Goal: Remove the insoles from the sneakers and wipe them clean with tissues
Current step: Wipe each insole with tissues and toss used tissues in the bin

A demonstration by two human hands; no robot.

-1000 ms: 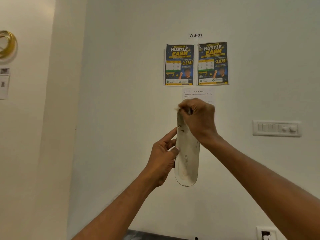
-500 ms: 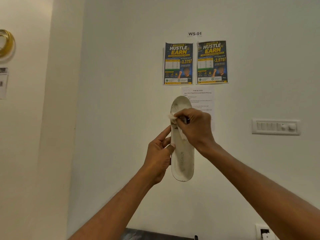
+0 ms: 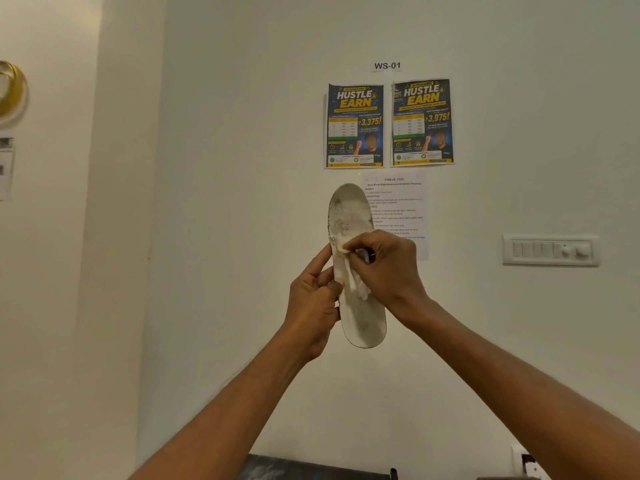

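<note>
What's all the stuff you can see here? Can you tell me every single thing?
insole: one, dirty white, held upright before the wall.
tissue: one, white, on the insole's middle.
posters: two, blue and yellow, side by side on the wall.
label: one, white, reads WS-01, above the posters.
printed sheet: one, white, below the posters.
switch panel: one, white, wall at right.
round thing: one, gold, left edge.
dark surface: one, grey-black, bottom edge.
left hand: one, holds the insole's left edge.
right hand: one, pinches the tissue against the insole.
</note>
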